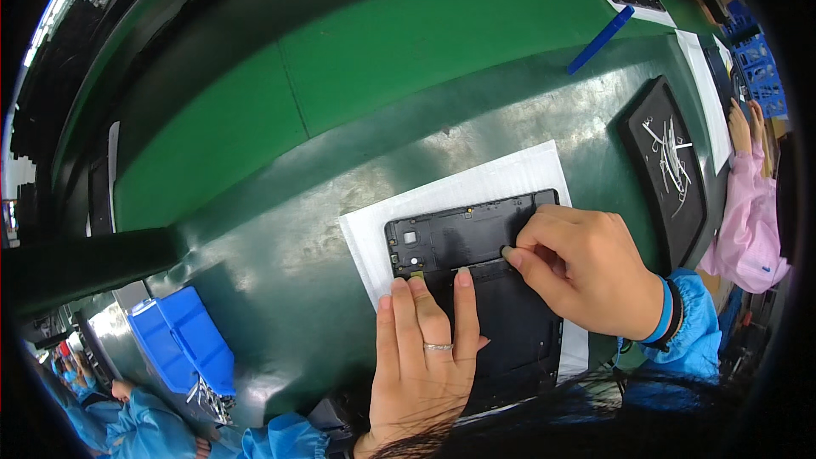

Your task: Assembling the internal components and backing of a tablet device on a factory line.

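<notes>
A black tablet-like housing point(459, 229) lies on a white foam-like sheet point(367, 242), with a small light square and a yellow-green patch near its left end. My left hand point(425, 357), wearing a ring, rests on the housing with fingers stretched out, the tips near a seam across it. Over the right part of the housing, my right hand point(595, 263) is closed, thumb and finger pinched at the same seam. Whatever sits in that pinch is hidden by the fingers. A blue band and a black band circle my right wrist.
Right of the sheet stands a black tray point(684, 225) holding thin white strips. A blue pen-like stick point(601, 40) lies beyond. Blue bins point(183, 331) with metal pieces are at left. A person's pink sleeve point(752, 221) shows at right, blue-sleeved people point(140, 429) at lower left.
</notes>
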A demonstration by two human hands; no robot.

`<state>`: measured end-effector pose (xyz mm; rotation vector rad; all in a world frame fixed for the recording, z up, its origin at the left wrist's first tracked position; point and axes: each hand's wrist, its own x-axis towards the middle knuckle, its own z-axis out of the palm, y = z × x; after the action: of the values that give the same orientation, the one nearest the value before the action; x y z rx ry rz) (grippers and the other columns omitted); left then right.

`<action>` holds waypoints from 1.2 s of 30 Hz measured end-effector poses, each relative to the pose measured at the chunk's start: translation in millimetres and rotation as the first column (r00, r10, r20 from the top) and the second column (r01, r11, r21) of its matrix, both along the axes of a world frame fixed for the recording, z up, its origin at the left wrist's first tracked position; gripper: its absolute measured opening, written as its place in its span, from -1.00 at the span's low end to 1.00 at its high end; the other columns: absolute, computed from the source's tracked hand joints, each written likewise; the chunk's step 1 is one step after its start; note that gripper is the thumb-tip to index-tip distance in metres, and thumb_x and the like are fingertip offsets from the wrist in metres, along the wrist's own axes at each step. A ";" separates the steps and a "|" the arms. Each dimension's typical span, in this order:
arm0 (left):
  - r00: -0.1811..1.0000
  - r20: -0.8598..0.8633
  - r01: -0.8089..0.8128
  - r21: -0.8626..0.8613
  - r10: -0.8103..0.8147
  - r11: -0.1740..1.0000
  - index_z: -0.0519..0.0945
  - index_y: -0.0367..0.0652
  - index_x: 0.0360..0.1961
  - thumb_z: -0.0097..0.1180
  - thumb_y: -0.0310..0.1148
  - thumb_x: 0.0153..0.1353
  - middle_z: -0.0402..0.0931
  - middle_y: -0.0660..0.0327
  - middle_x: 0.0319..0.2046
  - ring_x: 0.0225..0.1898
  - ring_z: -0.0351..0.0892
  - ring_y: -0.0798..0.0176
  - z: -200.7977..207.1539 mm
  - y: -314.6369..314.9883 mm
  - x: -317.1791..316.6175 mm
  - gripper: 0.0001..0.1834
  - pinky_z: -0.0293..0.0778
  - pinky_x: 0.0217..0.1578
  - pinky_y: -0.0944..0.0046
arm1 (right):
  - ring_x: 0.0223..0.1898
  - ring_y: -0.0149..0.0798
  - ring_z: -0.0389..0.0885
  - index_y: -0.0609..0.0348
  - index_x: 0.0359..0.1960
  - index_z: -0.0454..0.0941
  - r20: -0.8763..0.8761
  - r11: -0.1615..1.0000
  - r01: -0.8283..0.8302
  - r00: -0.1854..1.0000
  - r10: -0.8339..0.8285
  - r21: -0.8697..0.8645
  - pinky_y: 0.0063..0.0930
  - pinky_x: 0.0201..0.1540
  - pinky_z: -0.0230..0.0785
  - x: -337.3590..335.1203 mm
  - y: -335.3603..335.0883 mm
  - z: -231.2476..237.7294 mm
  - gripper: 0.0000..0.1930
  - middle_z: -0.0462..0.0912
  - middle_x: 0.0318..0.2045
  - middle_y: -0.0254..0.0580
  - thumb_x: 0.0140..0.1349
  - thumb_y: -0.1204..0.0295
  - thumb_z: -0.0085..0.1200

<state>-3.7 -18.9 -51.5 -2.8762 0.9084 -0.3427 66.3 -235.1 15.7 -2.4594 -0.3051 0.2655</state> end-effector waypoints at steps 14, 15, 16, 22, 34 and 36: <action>0.999 0.005 -0.037 0.003 0.037 0.999 0.33 -0.07 0.52 -0.18 0.14 0.55 0.52 -0.19 0.12 0.28 0.56 -0.19 1.8 -3.3 -3.2 -0.30 0.48 0.32 -0.11 | -0.50 0.05 0.62 0.15 -0.35 0.56 0.004 0.999 -0.016 1.000 0.016 -0.047 -0.13 -0.51 0.40 -2.1 -0.6 0.7 -0.87 0.59 -0.48 -0.16 0.26 0.43 0.26; 0.999 0.005 -0.037 0.003 0.037 0.999 0.33 -0.07 0.52 -0.18 0.14 0.55 0.52 -0.19 0.12 0.28 0.56 -0.19 1.6 -3.7 -3.4 -0.30 0.48 0.32 -0.11 | -0.50 0.05 0.62 0.15 -0.36 0.56 -0.001 0.999 -0.014 1.000 0.014 -0.052 -0.13 -0.51 0.40 -2.1 -0.8 0.8 -0.87 0.59 -0.48 -0.16 0.26 0.43 0.26; 0.999 0.008 -0.040 0.001 0.040 0.999 0.33 -0.06 0.52 -0.17 0.15 0.55 0.52 -0.19 0.12 0.28 0.55 -0.19 1.0 -3.9 -3.5 -0.29 0.48 0.32 -0.11 | -0.50 0.05 0.62 0.15 -0.36 0.56 -0.001 0.999 -0.015 1.000 0.015 -0.052 -0.13 -0.51 0.40 -2.0 -0.8 0.9 -0.87 0.59 -0.48 -0.16 0.26 0.43 0.26; 0.999 -0.022 -0.023 0.023 0.024 0.999 0.34 -0.04 0.52 -0.15 0.16 0.53 0.51 -0.20 0.14 0.31 0.52 -0.19 0.2 -2.2 -5.0 -0.28 0.46 0.34 -0.12 | -0.50 0.07 0.61 0.16 -0.37 0.56 -0.001 0.998 -0.017 1.000 0.017 -0.054 -0.12 -0.51 0.41 -1.3 -1.0 0.9 -0.87 0.59 -0.48 -0.15 0.26 0.43 0.25; 0.998 -0.047 -0.045 0.024 0.046 0.999 0.33 -0.06 0.53 -0.06 0.20 0.47 0.50 -0.19 0.16 0.32 0.51 -0.19 4.6 -4.0 -6.7 -0.22 0.42 0.37 -0.11 | -0.50 0.07 0.62 0.17 -0.35 0.55 -0.019 0.998 -0.015 1.000 0.014 -0.058 -0.12 -0.50 0.41 -3.0 -0.4 1.3 -0.87 0.60 -0.47 -0.13 0.27 0.43 0.25; 0.996 -0.071 -0.058 0.022 0.060 0.998 0.33 -0.07 0.53 -0.05 0.20 0.46 0.50 -0.18 0.16 0.32 0.51 -0.19 5.1 -4.5 -6.9 -0.22 0.43 0.37 -0.11 | -0.51 0.07 0.62 0.16 -0.35 0.55 -0.003 0.998 -0.017 1.000 0.017 -0.062 -0.13 -0.51 0.41 -2.3 -1.1 0.3 -0.87 0.59 -0.47 -0.14 0.27 0.42 0.25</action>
<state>-10.6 -23.4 -46.4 -2.9071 0.8308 -0.2247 64.0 -236.2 16.0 -2.5186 -0.3219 0.2889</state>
